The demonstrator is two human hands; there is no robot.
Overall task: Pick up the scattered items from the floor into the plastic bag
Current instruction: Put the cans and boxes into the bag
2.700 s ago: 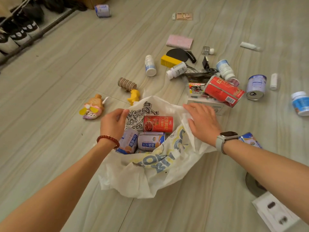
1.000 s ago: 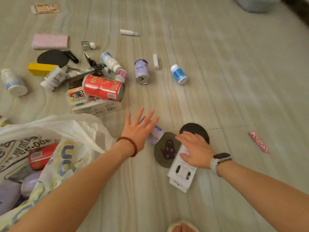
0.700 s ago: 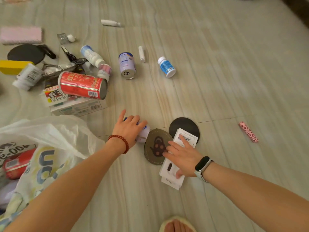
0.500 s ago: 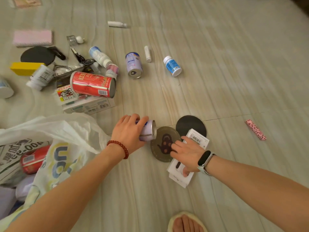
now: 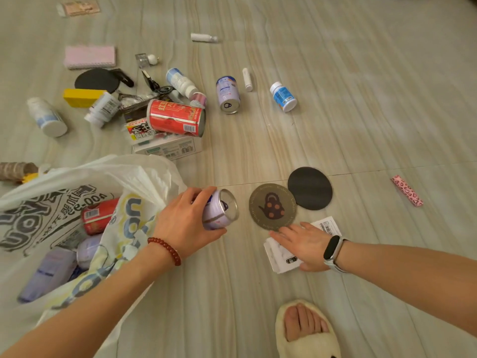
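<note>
The left hand point(image 5: 184, 229) gripped a pale lilac can point(image 5: 220, 210), its fingers point(image 5: 204, 195) curled round the body with the shiny end facing the camera, held just off the floor point(image 5: 361, 99) at the 3 o'clock edge of the plastic bag point(image 5: 77, 202). The bag lay open at 9 o'clock of the scene, with a red can point(image 5: 99, 215) and several lilac containers inside. The right hand point(image 5: 304, 244) lay flat, fingers straight and slightly spread, pressing on a white card package point(image 5: 280, 257) at 5 o'clock; its fingertips reached the rim of a round olive coaster point(image 5: 272, 206) printed with a teapot. A black disc point(image 5: 309, 188) sat touching that coaster at its 2 o'clock. Towards 12 o'clock lay a large red can point(image 5: 176, 117) on a white box point(image 5: 167, 148), a second lilac can point(image 5: 227, 94), a blue-labelled bottle point(image 5: 283, 96) and a pink notebook point(image 5: 89, 57). A pink leopard-print tube point(image 5: 407, 190) lay well apart at 3 o'clock. A foot in a cream slipper point(image 5: 307, 332) showed at 6 o'clock
</note>
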